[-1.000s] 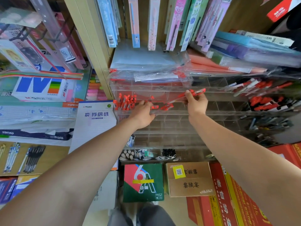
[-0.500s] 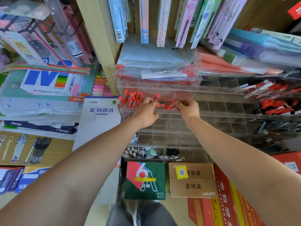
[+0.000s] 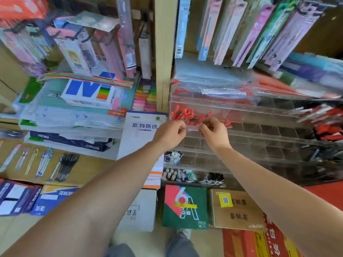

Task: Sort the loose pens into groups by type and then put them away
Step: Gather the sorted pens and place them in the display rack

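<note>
A clear acrylic pen organizer [image 3: 263,115] with many small compartments stands on the shelf in front of me. Several red pens [image 3: 182,114] stand bunched in its upper left compartment. My left hand [image 3: 169,135] and my right hand [image 3: 214,132] are close together at the front of that compartment, fingers curled. Each hand pinches red pens from the bunch; more red ends [image 3: 228,125] stick out behind my right hand. The fingertips hide exactly how the pens are held.
More red pens [image 3: 327,131] fill compartments at the far right. A writing pad [image 3: 143,134] leans left of the organizer. Black pens [image 3: 65,167] lie on the low left shelf. A green-red box [image 3: 183,206] and a cardboard box [image 3: 238,210] sit on the floor.
My right hand brought a red pen down and left into the compartment, ending close to my left hand. The view has swung to the left.
</note>
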Available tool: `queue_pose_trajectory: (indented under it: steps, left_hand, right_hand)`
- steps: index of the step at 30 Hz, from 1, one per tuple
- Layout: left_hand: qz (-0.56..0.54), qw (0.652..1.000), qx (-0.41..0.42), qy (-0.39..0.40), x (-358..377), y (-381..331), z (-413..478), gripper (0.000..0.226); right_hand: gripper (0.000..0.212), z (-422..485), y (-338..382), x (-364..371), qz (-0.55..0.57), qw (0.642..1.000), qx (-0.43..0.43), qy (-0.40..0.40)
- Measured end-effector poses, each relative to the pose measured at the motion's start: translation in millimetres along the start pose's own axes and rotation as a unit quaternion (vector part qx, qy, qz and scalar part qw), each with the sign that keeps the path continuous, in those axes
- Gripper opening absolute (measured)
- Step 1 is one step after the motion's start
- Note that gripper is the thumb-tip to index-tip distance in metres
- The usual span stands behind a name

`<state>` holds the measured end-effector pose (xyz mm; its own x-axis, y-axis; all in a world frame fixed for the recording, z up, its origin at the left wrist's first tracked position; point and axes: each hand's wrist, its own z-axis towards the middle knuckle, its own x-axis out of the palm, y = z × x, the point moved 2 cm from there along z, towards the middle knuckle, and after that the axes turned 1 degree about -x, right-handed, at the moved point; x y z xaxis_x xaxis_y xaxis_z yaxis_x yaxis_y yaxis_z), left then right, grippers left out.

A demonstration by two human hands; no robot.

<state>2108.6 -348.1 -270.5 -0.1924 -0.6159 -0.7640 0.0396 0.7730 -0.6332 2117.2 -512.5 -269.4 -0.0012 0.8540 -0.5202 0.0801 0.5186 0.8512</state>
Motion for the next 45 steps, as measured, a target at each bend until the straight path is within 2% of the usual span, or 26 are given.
queue_pose_trajectory:
  steps: [3, 11, 16, 20, 26, 34, 38, 43, 45]
  left_hand:
    - [-0.005, 1.0, -0.022, 0.006, -27, 49, -32, 0.016]
    - [0.021, 0.996, -0.081, 0.02, -100, 237, -120, 0.015]
    - [0.009, 0.989, -0.141, 0.049, -126, 345, -171, 0.019]
    - [-0.006, 0.981, -0.183, 0.067, -135, 413, -191, 0.021]
    - [-0.024, 0.966, -0.249, 0.07, -132, 491, -201, 0.022]
    - [-0.054, 0.939, -0.331, 0.078, -101, 569, -192, 0.014]
    - [-0.061, 0.927, -0.358, 0.097, -81, 599, -179, 0.032]
    - [-0.059, 0.923, -0.365, 0.11, -55, 641, -158, 0.015]
    - [-0.039, 0.922, -0.369, 0.109, -47, 656, -148, 0.032]
  right_hand:
    - [0.012, -24, 33, 60, -0.008, 0.999, -0.028, 0.031]
    - [0.014, -85, 101, 265, 0.011, 0.996, -0.019, 0.087]
    - [0.015, -113, 113, 378, -0.001, 0.989, 0.024, 0.145]
    - [0.027, -122, 113, 445, 0.004, 0.978, 0.061, 0.2]
    - [0.013, -117, 96, 520, -0.054, 0.957, 0.082, 0.274]
    - [0.014, -97, 46, 579, -0.114, 0.928, 0.121, 0.335]
    - [0.013, -84, 19, 610, -0.12, 0.922, 0.148, 0.337]
    - [0.013, -74, -13, 651, -0.133, 0.916, 0.193, 0.324]
    - [0.02, -68, -24, 670, -0.136, 0.918, 0.206, 0.311]
